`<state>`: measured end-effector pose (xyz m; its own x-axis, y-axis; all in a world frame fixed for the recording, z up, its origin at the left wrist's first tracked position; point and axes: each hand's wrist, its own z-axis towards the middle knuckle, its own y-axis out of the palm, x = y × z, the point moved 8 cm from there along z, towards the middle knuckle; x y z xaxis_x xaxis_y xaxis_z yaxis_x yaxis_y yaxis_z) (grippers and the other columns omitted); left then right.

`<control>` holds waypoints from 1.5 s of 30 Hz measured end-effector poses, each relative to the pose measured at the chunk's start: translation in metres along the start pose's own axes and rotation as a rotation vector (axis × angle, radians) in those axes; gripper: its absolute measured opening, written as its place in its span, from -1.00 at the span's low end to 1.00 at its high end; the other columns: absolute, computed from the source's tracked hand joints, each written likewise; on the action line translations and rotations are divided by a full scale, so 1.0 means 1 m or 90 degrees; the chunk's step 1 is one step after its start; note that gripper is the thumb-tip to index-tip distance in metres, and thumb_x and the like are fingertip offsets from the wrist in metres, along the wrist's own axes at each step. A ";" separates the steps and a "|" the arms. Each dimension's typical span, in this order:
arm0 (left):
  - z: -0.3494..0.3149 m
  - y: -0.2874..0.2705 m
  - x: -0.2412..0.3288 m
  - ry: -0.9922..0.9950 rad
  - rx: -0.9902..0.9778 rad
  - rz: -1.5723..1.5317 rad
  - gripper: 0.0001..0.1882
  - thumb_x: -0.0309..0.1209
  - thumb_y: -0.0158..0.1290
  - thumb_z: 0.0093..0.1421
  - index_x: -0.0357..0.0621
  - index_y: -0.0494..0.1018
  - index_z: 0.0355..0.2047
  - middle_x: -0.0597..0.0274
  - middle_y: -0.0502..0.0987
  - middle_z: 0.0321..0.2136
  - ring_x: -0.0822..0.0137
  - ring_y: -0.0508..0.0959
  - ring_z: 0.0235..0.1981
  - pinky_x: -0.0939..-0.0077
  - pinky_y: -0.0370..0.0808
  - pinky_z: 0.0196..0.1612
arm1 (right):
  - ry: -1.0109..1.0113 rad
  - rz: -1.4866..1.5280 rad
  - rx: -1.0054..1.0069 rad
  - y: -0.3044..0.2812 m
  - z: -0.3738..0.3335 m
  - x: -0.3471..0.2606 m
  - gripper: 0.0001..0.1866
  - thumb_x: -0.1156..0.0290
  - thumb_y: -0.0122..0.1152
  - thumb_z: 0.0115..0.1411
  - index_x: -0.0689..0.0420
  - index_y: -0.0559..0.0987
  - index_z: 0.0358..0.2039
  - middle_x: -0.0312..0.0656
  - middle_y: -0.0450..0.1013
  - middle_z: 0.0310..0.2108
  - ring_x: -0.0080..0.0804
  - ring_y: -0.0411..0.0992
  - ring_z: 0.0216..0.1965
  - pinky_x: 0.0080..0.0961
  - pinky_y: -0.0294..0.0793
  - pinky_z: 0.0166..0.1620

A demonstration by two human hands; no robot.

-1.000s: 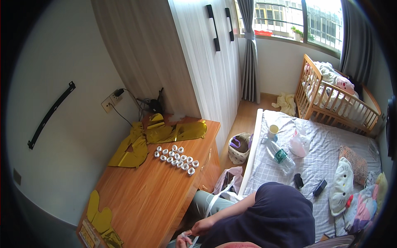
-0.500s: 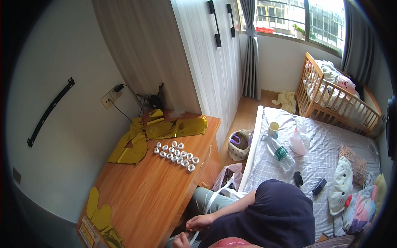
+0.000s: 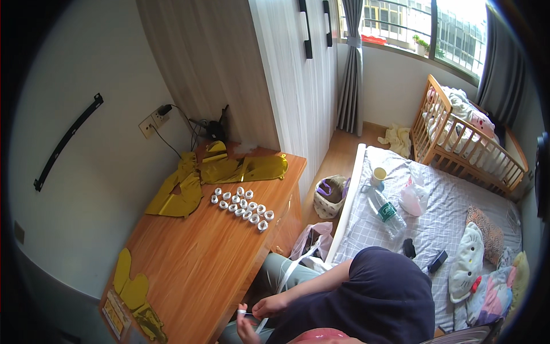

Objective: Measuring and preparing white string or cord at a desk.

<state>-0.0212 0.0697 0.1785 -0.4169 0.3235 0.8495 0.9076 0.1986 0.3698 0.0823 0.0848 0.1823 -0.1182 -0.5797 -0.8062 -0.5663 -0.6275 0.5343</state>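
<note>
At the lower edge, beside the desk's front, my left hand [image 3: 247, 331] has a small white band around its raised fingers. My right hand [image 3: 269, 307] is closed close beside it, its fingertips pinching a thin white end that runs to the band. A long white ribbon [image 3: 291, 268] passes over my lap, from the plastic bag by the bed down under my right wrist. Several small white ribbon rolls [image 3: 247, 215] stand grouped on the desk, ahead of my hands.
Gold foil pieces [image 3: 243, 169] lie at the back of the wooden desk [image 3: 189, 258], with another gold foil shape [image 3: 134, 289] at its left edge. A pink plastic bag [image 3: 312, 238] sits between desk and bed. On the bed [image 3: 366, 229] are a bottle [image 3: 387, 212], a paper cup [image 3: 378, 174] and pillows.
My left hand has lifted and its fingers have straightened, bringing the white band into sight. My right hand has shifted slightly left. The whole view has tilted a little.
</note>
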 end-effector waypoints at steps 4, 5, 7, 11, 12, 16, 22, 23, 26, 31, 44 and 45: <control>0.031 -0.055 -0.049 0.012 -0.213 -0.392 -0.48 0.13 -0.18 0.29 -0.09 0.40 -0.18 0.25 0.50 -0.42 0.30 0.45 -0.60 0.33 0.43 -0.53 | 0.017 0.017 0.055 -0.008 -0.001 -0.001 -0.85 0.27 -0.03 0.32 0.00 0.45 -0.37 -0.53 0.23 -0.63 -0.73 0.13 -0.72 -0.72 0.07 -0.67; 0.011 -0.033 -0.014 0.095 -0.136 -0.083 -0.63 -0.09 -0.17 0.28 -0.12 0.38 -0.43 0.27 0.45 -0.54 0.38 0.40 -0.62 0.42 0.34 -0.53 | -0.029 0.001 0.092 -0.017 -0.003 -0.007 -0.86 0.27 -0.01 0.32 0.00 0.46 -0.35 -0.52 0.24 -0.62 -0.73 0.14 -0.70 -0.72 0.08 -0.66; -0.013 0.009 0.042 0.335 -0.092 0.494 -0.64 -0.31 -0.13 0.28 -0.18 0.41 -0.63 0.23 0.46 -0.61 0.40 0.42 -0.58 0.45 0.29 -0.50 | -0.082 -0.039 0.121 -0.015 -0.011 -0.022 -0.84 0.25 -0.01 0.34 0.02 0.47 -0.31 -0.50 0.29 -0.56 -0.72 0.21 -0.60 -0.71 0.17 -0.58; -0.020 0.034 0.057 0.301 -0.090 0.653 -0.77 -0.39 -0.08 0.29 -0.27 0.51 -0.22 0.03 0.58 -0.24 0.25 0.56 -0.20 0.44 0.44 -0.15 | -0.124 -0.186 0.084 -0.004 -0.018 -0.035 -0.80 0.26 -0.06 0.38 0.10 0.45 -0.24 -0.46 0.33 -0.41 -0.72 0.22 -0.36 -0.70 0.27 -0.30; -0.017 0.024 0.046 0.232 -0.088 0.450 -0.74 -0.41 -0.09 0.31 -0.29 0.49 -0.10 0.03 0.57 -0.14 0.27 0.56 -0.11 0.47 0.43 -0.02 | -0.143 -0.200 0.063 0.007 -0.021 -0.042 -0.79 0.26 -0.07 0.39 0.12 0.44 -0.24 -0.46 0.32 -0.38 -0.71 0.20 -0.32 -0.69 0.27 -0.25; -0.015 0.017 0.013 0.178 -0.100 0.291 -0.68 -0.42 -0.16 0.36 -0.35 0.43 0.00 0.01 0.51 -0.02 0.27 0.50 0.01 0.47 0.42 0.05 | -0.121 -0.164 0.040 0.007 -0.018 -0.023 -0.79 0.26 -0.10 0.40 0.14 0.40 -0.26 -0.39 0.29 -0.38 -0.59 0.24 -0.29 -0.58 0.30 -0.21; -0.015 0.012 -0.028 -0.068 -0.024 -0.242 -0.73 -0.38 -0.13 0.36 -0.25 0.45 -0.05 0.07 0.54 -0.11 0.22 0.48 0.02 0.34 0.37 0.13 | -0.279 -0.630 0.126 0.016 -0.031 -0.035 -0.93 0.44 -0.02 0.29 0.14 0.38 -0.29 -0.17 0.36 -0.49 -0.33 0.36 -0.42 -0.44 0.38 -0.31; -0.012 0.014 -0.029 -0.080 -0.031 -0.267 -0.75 -0.38 -0.13 0.36 -0.22 0.46 -0.09 0.10 0.56 -0.15 0.21 0.48 0.01 0.32 0.37 0.13 | -0.338 -0.653 0.132 0.018 -0.031 -0.042 -0.92 0.47 0.03 0.19 0.15 0.40 -0.30 -0.07 0.41 -0.48 -0.13 0.41 -0.47 -0.30 0.41 -0.38; -0.006 0.014 -0.025 -0.038 -0.070 -0.255 -0.77 -0.35 -0.06 0.34 -0.15 0.51 -0.10 0.12 0.58 -0.12 0.23 0.50 0.03 0.33 0.41 0.09 | -0.374 -0.758 0.177 0.022 -0.032 -0.061 -0.89 0.50 0.13 0.04 0.15 0.44 -0.38 -0.04 0.40 -0.50 -0.03 0.42 -0.45 -0.21 0.41 -0.42; 0.000 0.022 -0.004 0.011 -0.127 -0.196 -0.77 -0.36 -0.02 0.32 -0.23 0.50 -0.12 0.08 0.57 -0.13 0.23 0.49 0.05 0.31 0.36 0.15 | -0.380 -0.825 0.224 0.009 -0.036 -0.078 -0.80 0.61 0.18 -0.02 0.18 0.51 -0.31 -0.08 0.42 -0.42 -0.05 0.39 -0.39 -0.24 0.40 -0.34; -0.012 0.026 0.007 0.023 -0.156 0.105 -0.84 -0.54 0.06 0.24 -0.30 0.55 -0.19 0.18 0.61 -0.27 0.43 0.58 -0.23 0.59 0.50 -0.10 | -0.233 -0.319 0.082 -0.007 -0.025 -0.078 -0.62 0.14 -0.10 0.35 0.24 0.47 -0.25 -0.19 0.32 -0.27 -0.41 0.29 -0.24 -0.47 0.27 -0.16; -0.013 0.027 0.005 0.013 -0.177 0.137 -0.84 -0.52 0.09 0.23 -0.30 0.56 -0.21 0.20 0.62 -0.28 0.46 0.58 -0.23 0.61 0.50 -0.11 | -0.232 -0.320 0.084 -0.008 -0.024 -0.076 -0.62 0.14 -0.10 0.35 0.24 0.47 -0.25 -0.19 0.32 -0.27 -0.41 0.29 -0.24 -0.47 0.27 -0.16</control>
<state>0.0022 0.0645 0.1981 -0.2163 0.3118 0.9252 0.9542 -0.1332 0.2679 0.1155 0.1214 0.2455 -0.0683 -0.0021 -0.9977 -0.7183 -0.6938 0.0506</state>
